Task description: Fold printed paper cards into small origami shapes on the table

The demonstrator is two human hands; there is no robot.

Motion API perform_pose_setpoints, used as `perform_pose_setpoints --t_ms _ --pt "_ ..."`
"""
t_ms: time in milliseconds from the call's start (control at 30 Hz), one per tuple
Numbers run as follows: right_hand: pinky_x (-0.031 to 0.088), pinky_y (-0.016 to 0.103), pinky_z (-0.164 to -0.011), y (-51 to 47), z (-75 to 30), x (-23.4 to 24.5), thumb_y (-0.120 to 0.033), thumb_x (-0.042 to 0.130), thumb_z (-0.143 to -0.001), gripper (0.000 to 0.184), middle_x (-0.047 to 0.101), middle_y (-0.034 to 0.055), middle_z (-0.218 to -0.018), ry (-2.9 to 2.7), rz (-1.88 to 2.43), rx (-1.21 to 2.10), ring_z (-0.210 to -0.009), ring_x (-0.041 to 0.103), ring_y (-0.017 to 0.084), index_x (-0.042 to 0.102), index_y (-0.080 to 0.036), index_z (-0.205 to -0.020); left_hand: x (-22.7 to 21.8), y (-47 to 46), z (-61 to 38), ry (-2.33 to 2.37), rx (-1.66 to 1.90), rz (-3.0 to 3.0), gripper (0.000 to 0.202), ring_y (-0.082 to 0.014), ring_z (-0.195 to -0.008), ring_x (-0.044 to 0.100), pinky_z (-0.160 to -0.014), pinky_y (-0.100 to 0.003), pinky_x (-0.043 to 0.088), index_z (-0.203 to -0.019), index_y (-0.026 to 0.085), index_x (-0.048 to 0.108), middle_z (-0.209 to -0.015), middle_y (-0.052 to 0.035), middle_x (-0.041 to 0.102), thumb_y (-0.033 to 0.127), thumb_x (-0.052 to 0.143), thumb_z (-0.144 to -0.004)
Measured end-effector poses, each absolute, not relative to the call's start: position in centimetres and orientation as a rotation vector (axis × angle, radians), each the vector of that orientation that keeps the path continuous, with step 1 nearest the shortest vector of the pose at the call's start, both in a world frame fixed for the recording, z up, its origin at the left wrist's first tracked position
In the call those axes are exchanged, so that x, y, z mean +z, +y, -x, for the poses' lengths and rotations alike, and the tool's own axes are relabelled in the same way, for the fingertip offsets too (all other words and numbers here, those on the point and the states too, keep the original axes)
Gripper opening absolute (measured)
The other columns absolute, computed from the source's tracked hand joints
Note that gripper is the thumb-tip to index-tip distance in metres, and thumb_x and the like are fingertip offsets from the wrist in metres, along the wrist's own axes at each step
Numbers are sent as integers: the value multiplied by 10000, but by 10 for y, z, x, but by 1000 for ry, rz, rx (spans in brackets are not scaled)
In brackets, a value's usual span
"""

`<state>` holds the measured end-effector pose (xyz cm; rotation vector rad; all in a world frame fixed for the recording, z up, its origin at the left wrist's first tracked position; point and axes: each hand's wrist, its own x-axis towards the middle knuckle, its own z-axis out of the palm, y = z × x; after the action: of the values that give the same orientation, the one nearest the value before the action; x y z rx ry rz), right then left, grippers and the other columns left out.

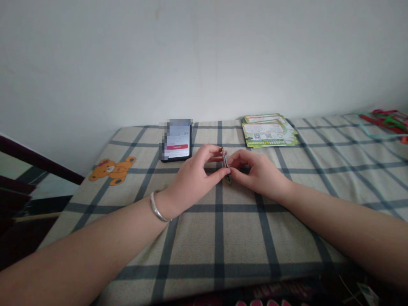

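Near the middle of the table, my left hand (204, 170) and my right hand (255, 170) come together around a thin flat piece (225, 159) standing on edge. It looks like a small stack of cards seen edge-on, with a bit of green at its lower corner. Both thumbs and fingers pinch it from either side. Its faces are turned away, so I cannot read them. A silver bangle (155, 207) circles my left wrist. Behind my right hand lie green and white printed cards (269, 131) in a loose, overlapping pile.
A phone (177, 142) with a lit screen lies left of my hands. An orange bear cutout (112, 171) rests on the checked tablecloth (191, 238) at the left. Colourful items (387, 123) sit at the far right. A white wall (204, 59) stands behind the table.
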<state>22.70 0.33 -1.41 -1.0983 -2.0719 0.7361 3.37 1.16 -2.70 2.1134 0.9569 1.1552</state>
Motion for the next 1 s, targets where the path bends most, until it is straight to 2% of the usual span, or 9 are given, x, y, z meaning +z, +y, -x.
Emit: perform_pose_setpoints --t_ms 200,367,600,800,1000 --pt "502 275 -699 4 -227 -15 -228 583 -826 72 681 13 -825 -2064 1097 744 -750 633 145 599 -202 -891 -29 13 -33 930 1140 -2100 322 -177 -1088 635 -988 -361 522 -1132 222 487 -1166 -55 617 206 646 -852" --pt "506 286 -721 3 -226 -13 -240 583 -832 92 696 18 -839 -2088 1141 737 -764 644 149 620 -196 -904 -27 10 -31 986 1065 -2175 237 -177 -1118 619 -986 -372 519 -1162 218 469 -1215 -70 595 202 514 -930" --pt "481 281 -696 1 -223 -10 -224 573 -826 82 682 20 -846 -2127 1146 667 -755 622 146 610 -190 -890 -29 11 -33 1015 1071 -2143 271 -177 -1089 626 -959 -370 530 -1167 229 458 -1198 -56 593 212 549 -912" --pt "426 289 -657 1 -222 -11 -210 528 -833 67 648 23 -807 -2222 1224 432 -743 584 160 585 -184 -858 -28 4 -37 1018 1034 -2115 299 -186 -1075 617 -972 -384 519 -1186 229 473 -1170 -51 603 210 561 -901" --pt "459 304 -744 1 -227 -9 -231 562 -823 139 651 30 -905 -2221 1133 568 -837 601 167 567 -182 -954 -34 10 -36 899 1071 -1968 322 -164 -1055 631 -954 -342 531 -1177 233 473 -1159 -35 601 154 569 -880"
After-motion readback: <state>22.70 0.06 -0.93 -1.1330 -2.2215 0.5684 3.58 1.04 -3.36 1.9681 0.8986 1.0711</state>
